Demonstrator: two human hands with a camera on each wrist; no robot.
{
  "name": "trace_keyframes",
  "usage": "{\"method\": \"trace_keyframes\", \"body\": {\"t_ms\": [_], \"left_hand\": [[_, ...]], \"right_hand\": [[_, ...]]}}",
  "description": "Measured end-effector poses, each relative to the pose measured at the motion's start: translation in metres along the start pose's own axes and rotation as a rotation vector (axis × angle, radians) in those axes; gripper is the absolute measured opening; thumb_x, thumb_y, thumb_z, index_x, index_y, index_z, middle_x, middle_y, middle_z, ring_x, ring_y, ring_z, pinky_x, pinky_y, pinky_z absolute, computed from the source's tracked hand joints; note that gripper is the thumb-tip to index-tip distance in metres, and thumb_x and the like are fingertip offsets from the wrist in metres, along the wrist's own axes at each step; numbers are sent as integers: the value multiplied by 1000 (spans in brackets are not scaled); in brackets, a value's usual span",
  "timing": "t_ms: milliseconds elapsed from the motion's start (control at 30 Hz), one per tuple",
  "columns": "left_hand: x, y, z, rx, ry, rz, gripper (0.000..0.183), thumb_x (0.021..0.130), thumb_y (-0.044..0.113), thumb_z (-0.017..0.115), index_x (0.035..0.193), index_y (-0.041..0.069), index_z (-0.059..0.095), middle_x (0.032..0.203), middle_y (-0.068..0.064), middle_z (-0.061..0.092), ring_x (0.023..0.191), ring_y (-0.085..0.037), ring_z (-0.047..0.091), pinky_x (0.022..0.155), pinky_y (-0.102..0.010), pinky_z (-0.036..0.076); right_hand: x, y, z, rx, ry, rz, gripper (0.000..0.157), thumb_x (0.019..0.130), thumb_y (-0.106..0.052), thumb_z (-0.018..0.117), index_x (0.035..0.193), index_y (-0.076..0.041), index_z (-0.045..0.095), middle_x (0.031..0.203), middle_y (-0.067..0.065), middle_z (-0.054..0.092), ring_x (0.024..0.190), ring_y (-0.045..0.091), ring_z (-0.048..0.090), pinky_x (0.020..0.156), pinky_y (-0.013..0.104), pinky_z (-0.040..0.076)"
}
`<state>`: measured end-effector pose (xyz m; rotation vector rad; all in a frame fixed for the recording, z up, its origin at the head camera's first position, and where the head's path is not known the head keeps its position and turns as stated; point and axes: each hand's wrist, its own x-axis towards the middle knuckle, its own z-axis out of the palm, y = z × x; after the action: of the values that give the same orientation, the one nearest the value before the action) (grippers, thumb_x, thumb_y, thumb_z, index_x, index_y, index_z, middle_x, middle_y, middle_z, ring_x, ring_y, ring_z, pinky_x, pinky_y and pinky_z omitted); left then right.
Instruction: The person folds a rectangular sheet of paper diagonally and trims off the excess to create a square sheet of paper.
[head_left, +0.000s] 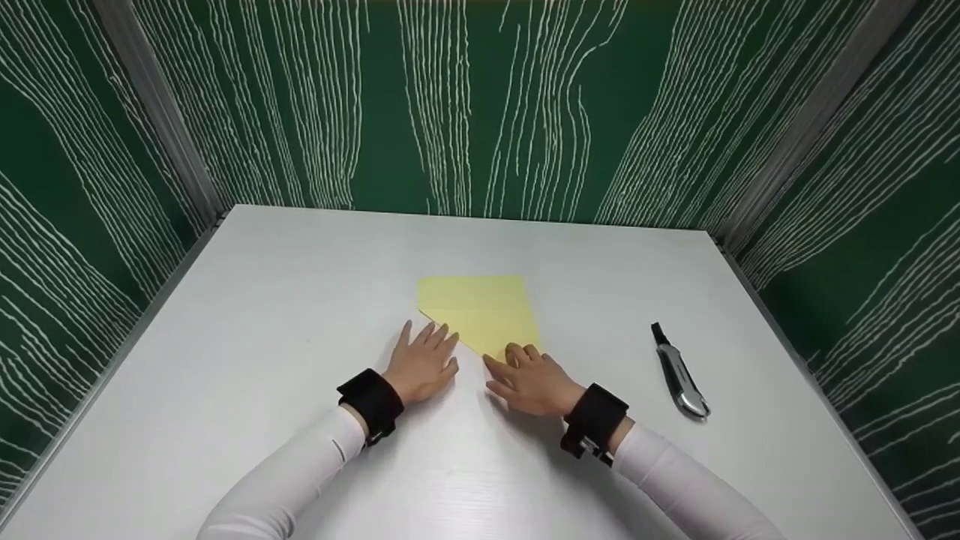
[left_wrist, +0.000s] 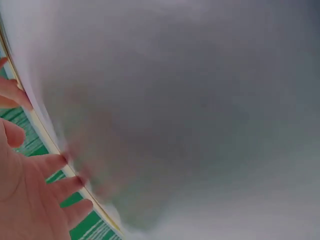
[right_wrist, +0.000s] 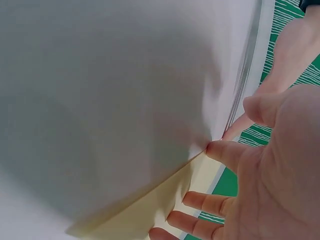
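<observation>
A yellow sheet of paper (head_left: 480, 304) lies on the white table, its lower left side running as a slanting edge. Along that edge rests my left hand (head_left: 425, 364), fingers spread and fairly straight, fingertips at the paper's border. My right hand (head_left: 536, 381) lies over the paper's lower corner, with its fingertips touching the sheet. In the right wrist view the right hand's fingers (right_wrist: 205, 201) extend onto the yellow paper (right_wrist: 135, 215), and none curl round it. The left wrist view shows the left hand (left_wrist: 35, 195) with fingers apart, pressing down at the tips.
To the right on the white table (head_left: 262, 300) lies a grey and black utility knife (head_left: 681, 379), its black tip pointing away. Green walls with pale wavy lines (head_left: 435, 112) enclose the table's back and sides. Black bands (head_left: 373, 405) circle both wrists.
</observation>
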<state>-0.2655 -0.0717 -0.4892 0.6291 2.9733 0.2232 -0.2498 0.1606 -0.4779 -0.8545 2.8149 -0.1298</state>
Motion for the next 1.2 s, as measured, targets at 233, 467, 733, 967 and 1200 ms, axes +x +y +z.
{"method": "trace_keyframes", "body": {"t_ms": [233,467,733,967,1200], "left_hand": [[8,-8,-10,-17,-7,-74,56,108,36,36,155,7,44,165,-16,39,157,-34,31,129,-62,13],[12,-9,-23,-55,-100,-61,55,109,35,34,158,8,41,168,-18,32,159,-35,27,130,-64,9],[13,-12,-28,-73,-158,-56,56,110,34,29,160,9,36,169,-19,28,161,-32,23,130,-63,6],[16,-13,-34,-70,-175,-68,57,111,35,28,160,8,36,169,-19,28,161,-33,23,130,-64,4],[19,-13,-34,-44,-135,-102,56,110,35,32,157,5,40,166,-21,34,158,-36,29,129,-65,7]], "right_hand": [[-3,3,-2,19,-16,-15,56,110,-42,38,158,-13,41,155,28,40,136,49,45,104,64,47],[-21,12,-6,52,-58,-26,57,111,-40,39,159,-9,39,164,26,34,146,50,39,113,66,41],[-53,28,-13,162,-140,-77,60,112,-40,34,158,-3,36,168,23,27,155,49,26,122,66,30],[-67,39,-12,191,-144,-97,60,112,-41,33,158,-3,37,168,22,28,155,48,26,122,65,29],[-77,41,-11,218,-125,-97,60,112,-44,33,155,-4,42,167,20,32,154,44,31,121,64,32]]}}
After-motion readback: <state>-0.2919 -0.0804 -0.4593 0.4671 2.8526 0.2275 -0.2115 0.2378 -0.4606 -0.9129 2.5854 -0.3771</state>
